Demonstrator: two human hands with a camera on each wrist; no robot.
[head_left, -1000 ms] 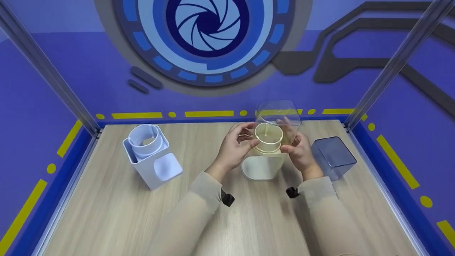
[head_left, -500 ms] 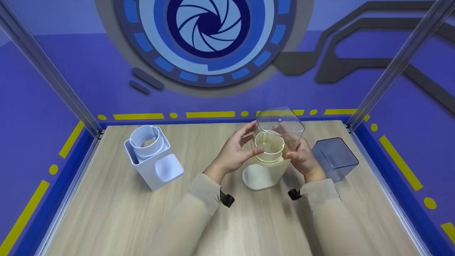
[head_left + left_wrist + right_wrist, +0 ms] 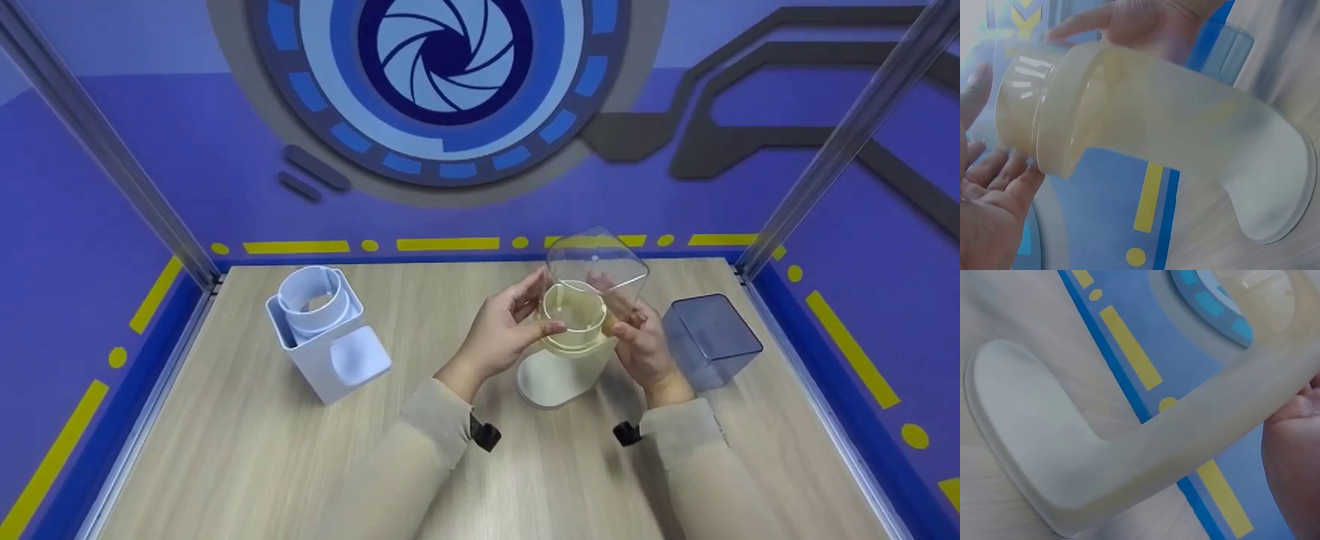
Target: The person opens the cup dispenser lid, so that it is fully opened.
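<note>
A cream stand (image 3: 583,369) with a round collar (image 3: 574,341) on top and a rounded foot (image 3: 551,379) is between my hands. A clear, square-cornered container (image 3: 598,259) surrounds the collar's upper ring, its flat end upward and tilted. My left hand (image 3: 496,331) grips the container from the left, thumb across the front. In the left wrist view, left fingertips (image 3: 1019,180) lie close beside the collar. My right hand (image 3: 646,349) holds the container's right side, its thumb near the collar. Behind the clear wall, some right fingers show through. The right wrist view shows the foot (image 3: 1022,422) over the tabletop.
On the left of the wooden table (image 3: 315,465) stands a light blue stand (image 3: 319,349) with a similar round collar. Close to my right hand is a smoky grey translucent box (image 3: 711,337). A patterned blue wall (image 3: 435,217) rises behind the table.
The cream stand and clear container have come a little toward me, both hands moving with them. The container's flat end sits slightly lower and more turned. The blue stand and grey box stay put.
</note>
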